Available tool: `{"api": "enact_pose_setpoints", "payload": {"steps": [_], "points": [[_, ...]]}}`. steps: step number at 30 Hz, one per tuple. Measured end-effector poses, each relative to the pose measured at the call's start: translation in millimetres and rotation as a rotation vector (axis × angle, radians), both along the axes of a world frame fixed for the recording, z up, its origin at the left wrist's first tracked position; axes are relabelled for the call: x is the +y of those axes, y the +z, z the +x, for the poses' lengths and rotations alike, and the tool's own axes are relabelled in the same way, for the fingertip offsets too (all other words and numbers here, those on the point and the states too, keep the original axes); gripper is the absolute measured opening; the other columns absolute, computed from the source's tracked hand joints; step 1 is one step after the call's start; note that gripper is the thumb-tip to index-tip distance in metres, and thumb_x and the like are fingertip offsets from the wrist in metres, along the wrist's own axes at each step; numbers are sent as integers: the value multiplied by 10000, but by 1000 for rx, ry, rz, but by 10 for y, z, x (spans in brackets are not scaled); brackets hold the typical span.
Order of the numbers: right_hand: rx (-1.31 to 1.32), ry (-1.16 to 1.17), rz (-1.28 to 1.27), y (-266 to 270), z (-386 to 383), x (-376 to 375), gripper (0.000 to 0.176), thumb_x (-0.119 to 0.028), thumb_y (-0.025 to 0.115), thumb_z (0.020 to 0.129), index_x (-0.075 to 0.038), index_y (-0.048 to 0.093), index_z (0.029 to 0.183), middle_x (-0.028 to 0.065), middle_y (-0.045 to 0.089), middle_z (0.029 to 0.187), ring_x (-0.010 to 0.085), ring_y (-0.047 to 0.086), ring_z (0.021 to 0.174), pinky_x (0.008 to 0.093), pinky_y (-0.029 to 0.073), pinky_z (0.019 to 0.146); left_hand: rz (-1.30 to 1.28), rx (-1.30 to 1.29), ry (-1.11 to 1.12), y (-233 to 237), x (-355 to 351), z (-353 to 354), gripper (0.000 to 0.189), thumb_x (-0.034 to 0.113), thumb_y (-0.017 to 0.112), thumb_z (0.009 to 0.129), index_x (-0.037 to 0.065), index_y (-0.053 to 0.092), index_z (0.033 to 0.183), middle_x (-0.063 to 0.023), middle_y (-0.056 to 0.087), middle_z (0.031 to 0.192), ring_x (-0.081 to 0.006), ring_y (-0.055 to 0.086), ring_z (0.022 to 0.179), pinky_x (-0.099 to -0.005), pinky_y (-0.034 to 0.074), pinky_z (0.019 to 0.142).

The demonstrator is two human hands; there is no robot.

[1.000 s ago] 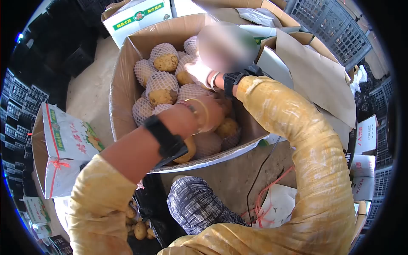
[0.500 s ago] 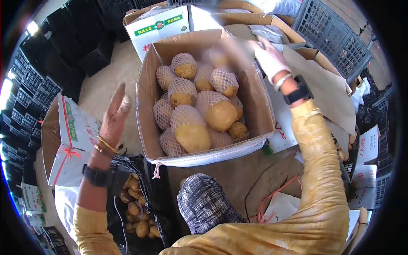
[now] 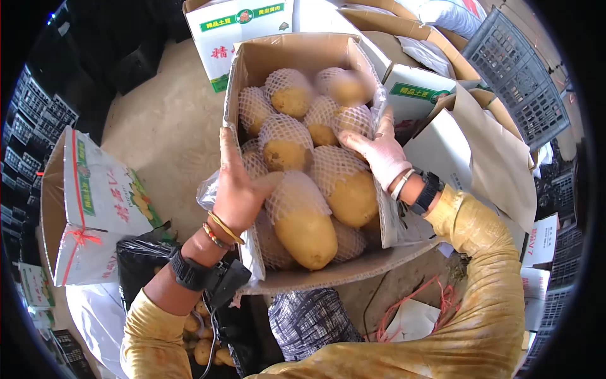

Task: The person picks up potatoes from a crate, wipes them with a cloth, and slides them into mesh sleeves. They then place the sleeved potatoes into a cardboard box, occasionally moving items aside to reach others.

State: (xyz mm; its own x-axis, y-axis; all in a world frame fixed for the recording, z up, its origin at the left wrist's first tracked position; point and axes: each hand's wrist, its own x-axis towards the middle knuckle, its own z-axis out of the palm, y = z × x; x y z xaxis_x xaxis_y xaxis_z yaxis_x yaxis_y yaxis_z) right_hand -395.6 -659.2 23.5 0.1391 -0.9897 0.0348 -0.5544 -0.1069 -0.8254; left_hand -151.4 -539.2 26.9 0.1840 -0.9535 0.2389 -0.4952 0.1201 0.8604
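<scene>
An opened cardboard box stands in front of me, filled with large potatoes in white foam net sleeves. My left hand grips the box's left wall, its fingers along the outside and its thumb reaching over the inner side toward a netted potato. On the opposite wall, my right hand has its thumb inside, close to the potatoes, and its other fingers at the outer side. Clear plastic film shows beside the left wall. A blur hides part of the far right potatoes.
Below left lies a black plastic-lined container with loose potatoes. A white printed carton stands at left, and another behind. More cartons and a grey plastic crate occupy the right. Pink twine lies on the floor.
Both hands have come down from beside and above the box onto its side walls. The box appears larger and shifted slightly right, with its side walls drawn inward.
</scene>
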Motion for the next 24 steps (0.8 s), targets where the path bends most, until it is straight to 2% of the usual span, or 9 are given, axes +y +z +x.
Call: {"api": "enact_pose_setpoints", "payload": {"steps": [7, 12, 14, 16, 17, 19, 21, 22, 24], "points": [[189, -93, 6, 23, 100, 35, 1185, -492, 762, 709, 96, 51, 1453, 346, 276, 1428, 413, 384, 1310, 379, 346, 1075, -65, -411, 129, -216, -148, -301, 1035, 186, 695, 707, -205, 31, 1398, -416, 84, 1463, -509, 108, 1396, -484, 124, 1163], [297, -134, -4, 73, 78, -7, 1115, -504, 719, 722, 48, 95, 1463, 355, 351, 1386, 433, 460, 1245, 395, 389, 1039, 70, -554, 259, -171, -285, -298, 1119, 249, 757, 683, -156, 26, 1426, -383, 143, 1472, -430, 129, 1421, -419, 124, 1171], [391, -130, 67, 291, 9, 27, 1053, -529, 677, 738, 24, 147, 1460, 356, 434, 1329, 439, 501, 1205, 406, 407, 1020, 26, -138, 76, 109, -130, -105, 1087, 279, 766, 709, -122, 72, 1443, -346, 183, 1488, -349, 210, 1413, -397, 196, 1153], [452, -104, 34, 301, -225, -120, 1003, -568, 640, 753, 18, 213, 1445, 328, 536, 1245, 405, 521, 1206, 411, 419, 1001, 246, 392, -38, 401, 308, 97, 825, 194, 691, 811, -53, 224, 1443, -241, 327, 1467, -278, 367, 1330, -359, 337, 1071], [322, -147, -90, 275, -376, -213, 945, -575, 646, 747, 26, 323, 1400, 305, 557, 1233, 384, 553, 1177, 405, 437, 970, 265, 598, -27, 391, 544, 208, 719, 146, 650, 847, -37, 279, 1434, -206, 376, 1449, -274, 411, 1299, -351, 381, 1037], [-28, -130, 156, 455, -724, -313, 682, -504, 647, 798, 37, 558, 1204, 180, 634, 1169, 302, 615, 1026, 385, 471, 900, 91, 451, 9, 362, 1193, 449, 572, 101, 600, 877, -39, 378, 1386, -170, 425, 1413, -251, 448, 1268, -327, 401, 1006], [-176, -176, 362, 776, -866, -182, 174, -256, 598, 875, -92, 650, 851, 63, 623, 738, 210, 559, 577, 385, 453, 497, -60, 633, 93, 326, 1877, 632, 455, 75, 581, 888, -51, 483, 1314, -151, 507, 1339, -223, 514, 1204, -305, 436, 960], [-76, -176, 287, 891, -906, -99, 191, -209, 607, 869, -135, 563, 698, -9, 482, 555, 152, 401, 391, 348, 332, 359, 56, 629, 152, 326, 2232, 707, 445, 62, 586, 880, -50, 498, 1301, -130, 565, 1249, -199, 566, 1088, -302, 461, 898], [-102, -150, 307, 1196, -782, 76, 251, -226, 614, 865, -144, 501, 657, -18, 435, 523, 125, 372, 382, 316, 302, 362, 231, 599, 246, 287, 2883, 737, 373, 44, 593, 866, -56, 557, 1223, -101, 644, 1097, -165, 630, 921, -292, 496, 799]]}}
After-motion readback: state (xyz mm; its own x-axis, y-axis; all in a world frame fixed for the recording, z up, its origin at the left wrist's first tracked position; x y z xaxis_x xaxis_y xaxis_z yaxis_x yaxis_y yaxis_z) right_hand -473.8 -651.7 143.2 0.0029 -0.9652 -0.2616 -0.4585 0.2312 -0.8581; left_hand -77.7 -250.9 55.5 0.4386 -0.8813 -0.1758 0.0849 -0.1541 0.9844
